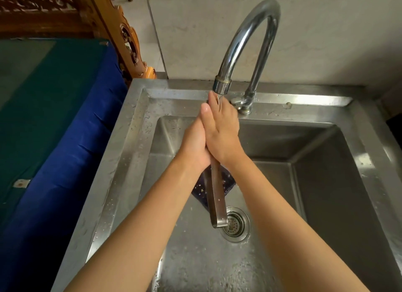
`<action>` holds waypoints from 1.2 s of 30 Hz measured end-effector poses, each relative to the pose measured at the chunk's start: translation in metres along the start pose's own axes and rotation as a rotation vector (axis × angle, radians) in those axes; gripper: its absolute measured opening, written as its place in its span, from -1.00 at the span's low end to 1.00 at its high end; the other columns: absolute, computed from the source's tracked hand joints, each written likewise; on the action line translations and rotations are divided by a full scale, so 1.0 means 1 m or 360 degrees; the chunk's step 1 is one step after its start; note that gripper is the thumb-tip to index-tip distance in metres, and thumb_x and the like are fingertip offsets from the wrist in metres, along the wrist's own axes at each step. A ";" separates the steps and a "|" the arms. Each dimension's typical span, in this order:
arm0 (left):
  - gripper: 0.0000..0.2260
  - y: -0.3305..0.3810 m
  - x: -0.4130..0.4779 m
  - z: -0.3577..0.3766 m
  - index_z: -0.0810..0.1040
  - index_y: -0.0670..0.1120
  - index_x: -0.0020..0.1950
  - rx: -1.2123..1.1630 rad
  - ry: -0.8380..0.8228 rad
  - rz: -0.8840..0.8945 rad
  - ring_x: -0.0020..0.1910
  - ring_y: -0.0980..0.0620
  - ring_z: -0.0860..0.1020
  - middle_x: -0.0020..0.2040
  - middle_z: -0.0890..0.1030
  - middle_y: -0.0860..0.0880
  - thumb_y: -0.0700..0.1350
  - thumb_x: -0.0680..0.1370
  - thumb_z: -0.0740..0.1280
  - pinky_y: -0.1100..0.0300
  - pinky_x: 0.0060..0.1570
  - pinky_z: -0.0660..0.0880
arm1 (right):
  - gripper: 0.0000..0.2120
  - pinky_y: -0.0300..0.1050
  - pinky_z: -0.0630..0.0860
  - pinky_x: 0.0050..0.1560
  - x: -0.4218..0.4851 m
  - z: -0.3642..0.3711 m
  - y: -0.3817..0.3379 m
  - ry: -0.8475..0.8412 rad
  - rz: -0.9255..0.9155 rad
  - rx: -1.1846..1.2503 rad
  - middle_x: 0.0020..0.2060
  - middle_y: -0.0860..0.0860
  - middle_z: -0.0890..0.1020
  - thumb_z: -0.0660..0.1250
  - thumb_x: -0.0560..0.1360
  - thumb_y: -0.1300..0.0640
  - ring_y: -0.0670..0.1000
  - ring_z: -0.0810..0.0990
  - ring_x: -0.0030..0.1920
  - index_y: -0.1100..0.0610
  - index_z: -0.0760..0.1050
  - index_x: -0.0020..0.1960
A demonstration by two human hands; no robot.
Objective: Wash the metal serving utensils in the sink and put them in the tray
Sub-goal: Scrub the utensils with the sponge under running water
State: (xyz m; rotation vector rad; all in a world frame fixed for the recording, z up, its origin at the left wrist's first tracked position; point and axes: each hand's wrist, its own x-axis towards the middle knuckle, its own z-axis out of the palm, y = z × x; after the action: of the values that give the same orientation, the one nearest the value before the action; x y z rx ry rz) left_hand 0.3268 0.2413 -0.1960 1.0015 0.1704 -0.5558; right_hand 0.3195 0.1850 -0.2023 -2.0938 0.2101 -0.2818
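Note:
A metal serving utensil (pixel 215 196) with a long flat handle hangs down over the steel sink (pixel 134 139); its head is hidden between my palms. My left hand (pixel 194 141) and my right hand (pixel 221 135) are pressed together around its upper part, right under the tap's spout (pixel 221 86). A thin stream of water falls onto my right hand. The handle's end hangs just above the drain (pixel 236 225). No tray shows in this view.
A dark blue object (pixel 227 182) speckled with bits lies on the sink floor behind the handle. The curved tap (pixel 252 30) rises from the back rim. A blue and green cloth-covered surface (pixel 54 117) borders the sink on the left; carved wooden furniture (pixel 104 19) stands behind.

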 end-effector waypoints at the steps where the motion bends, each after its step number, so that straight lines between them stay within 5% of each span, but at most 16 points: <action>1: -0.57 0.001 -0.001 0.002 0.28 -0.14 0.45 -0.0067 -0.0012 -0.0012 0.35 0.08 0.40 0.32 0.49 -0.02 0.04 0.65 -0.03 0.19 0.28 0.39 | -0.53 -0.03 -0.07 0.49 -0.002 0.001 0.003 -0.0081 0.0010 -0.0025 0.45 0.02 0.26 -0.05 0.62 -0.06 0.00 0.10 0.48 0.07 0.14 0.49; 4: -0.58 -0.003 -0.002 0.000 0.38 -0.04 0.38 -0.0389 -0.0173 -0.0133 0.37 0.05 0.38 0.37 0.46 0.00 0.10 0.64 -0.02 0.13 0.30 0.35 | -0.48 0.04 -0.30 0.49 0.003 0.001 0.012 -0.0177 0.0022 -0.0153 0.54 -0.04 -0.02 -0.15 0.61 -0.12 -0.07 -0.17 0.52 0.04 -0.07 0.52; 8: -0.61 -0.014 -0.007 -0.015 0.50 -0.02 0.23 -0.0225 -0.0228 -0.0201 0.19 0.05 0.56 0.16 0.63 -0.04 0.10 0.64 -0.03 0.15 0.16 0.51 | -0.48 0.14 -0.26 0.49 0.026 -0.013 0.027 -0.0269 0.0298 -0.0496 0.54 -0.02 -0.09 -0.19 0.60 -0.13 0.01 -0.19 0.52 -0.02 -0.07 0.52; 10: -0.61 -0.014 -0.008 -0.019 0.50 -0.08 0.21 -0.0246 -0.0223 -0.0218 0.11 0.03 0.61 0.11 0.66 -0.08 0.07 0.65 -0.03 0.15 0.14 0.52 | -0.48 0.17 -0.15 0.47 0.030 -0.019 0.032 -0.0267 0.0386 -0.0588 0.54 0.03 0.01 -0.14 0.59 -0.14 0.08 -0.09 0.52 0.00 0.09 0.50; 14: -0.68 -0.019 -0.002 -0.026 0.51 -0.17 0.19 -0.0260 -0.0259 -0.0138 -0.06 -0.02 0.67 -0.03 0.69 -0.12 -0.09 0.65 0.03 0.10 -0.09 0.62 | -0.62 0.01 0.27 0.23 0.022 -0.028 0.034 0.0294 0.0147 -0.0721 0.25 0.13 0.46 0.11 0.59 -0.05 0.16 0.31 0.25 0.13 0.47 0.26; 17: -0.70 -0.017 -0.001 -0.026 0.46 -0.17 0.30 -0.0251 -0.0295 -0.0066 0.02 -0.06 0.64 0.06 0.66 -0.15 -0.23 0.62 0.09 0.06 -0.06 0.60 | -0.57 0.08 0.36 0.18 0.014 -0.032 0.035 0.0391 0.0196 -0.0339 0.08 0.11 0.60 0.00 0.61 -0.08 0.15 0.39 0.15 0.10 0.57 0.15; 20: -0.76 -0.018 0.000 -0.026 0.57 -0.15 0.14 -0.0159 -0.0261 0.0046 0.00 -0.06 0.64 0.02 0.67 -0.14 -0.26 0.60 0.14 0.11 -0.08 0.60 | -0.38 0.06 0.53 0.05 0.004 -0.035 0.029 0.0097 0.0427 0.0457 -0.20 0.12 0.63 -0.17 0.59 -0.19 0.16 0.61 -0.06 0.15 0.55 0.17; 22: -0.83 -0.018 0.003 -0.022 0.63 -0.08 0.02 0.0019 -0.0017 0.0092 -0.11 0.00 0.66 -0.11 0.70 -0.05 -0.11 0.58 0.24 0.18 -0.24 0.59 | -0.49 -0.01 0.55 -0.03 -0.008 -0.031 0.026 -0.0127 0.0251 0.0436 -0.27 0.05 0.58 -0.09 0.62 -0.10 0.15 0.60 -0.13 0.19 0.50 0.17; 24: -0.74 -0.017 0.006 -0.014 0.65 -0.03 -0.09 0.0216 0.0275 0.0046 -0.18 0.03 0.68 -0.20 0.71 -0.02 0.11 0.53 0.27 0.19 -0.29 0.59 | -0.72 0.01 0.43 0.07 -0.019 -0.024 0.028 -0.0258 0.0088 0.0301 -0.28 -0.11 0.50 0.07 0.60 0.00 0.11 0.45 -0.01 0.08 0.46 0.17; 26: -0.63 -0.016 0.009 -0.009 0.61 -0.04 -0.11 0.0202 0.0421 0.0016 -0.22 0.05 0.69 -0.28 0.71 -0.01 0.21 0.53 0.20 0.20 -0.34 0.58 | -0.82 -0.04 0.36 0.07 -0.018 -0.022 0.030 -0.0185 -0.0003 0.0143 -0.29 -0.12 0.46 0.20 0.55 0.03 0.05 0.36 0.03 0.08 0.48 0.06; 29: -0.71 -0.017 0.006 -0.009 0.56 -0.12 -0.01 0.0134 0.0162 0.0084 -0.16 0.05 0.68 -0.23 0.71 -0.02 0.00 0.62 0.12 0.21 -0.26 0.60 | -0.65 -0.07 0.33 -0.13 -0.006 -0.029 0.029 0.0074 0.0011 0.0115 -0.39 0.00 0.40 0.28 0.51 0.01 0.04 0.38 -0.20 0.23 0.37 -0.32; 32: -0.79 -0.018 -0.001 -0.012 0.59 -0.05 0.02 0.0297 -0.0123 0.0197 -0.09 0.06 0.65 -0.11 0.70 0.00 -0.23 0.59 0.18 0.19 -0.10 0.60 | -0.57 -0.10 0.28 -0.32 0.004 -0.036 0.021 0.0184 0.0226 0.0458 -0.49 0.05 0.33 0.21 0.56 0.00 0.04 0.30 -0.41 0.19 0.32 -0.40; 36: -0.86 -0.016 -0.001 -0.005 0.61 0.00 -0.11 0.0610 0.0193 0.0410 -0.32 0.13 0.65 -0.31 0.68 0.06 -0.06 0.57 0.27 0.25 -0.36 0.56 | -0.62 0.09 0.47 -0.35 0.004 -0.035 0.012 0.0118 0.0251 0.0493 -0.46 0.11 0.41 0.16 0.58 0.00 0.06 0.41 -0.43 0.19 0.35 -0.33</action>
State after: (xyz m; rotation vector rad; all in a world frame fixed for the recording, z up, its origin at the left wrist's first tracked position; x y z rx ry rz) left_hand 0.3186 0.2394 -0.2102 1.4077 0.0400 -0.2951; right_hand 0.3133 0.1496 -0.1946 -1.7518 0.3513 -0.2783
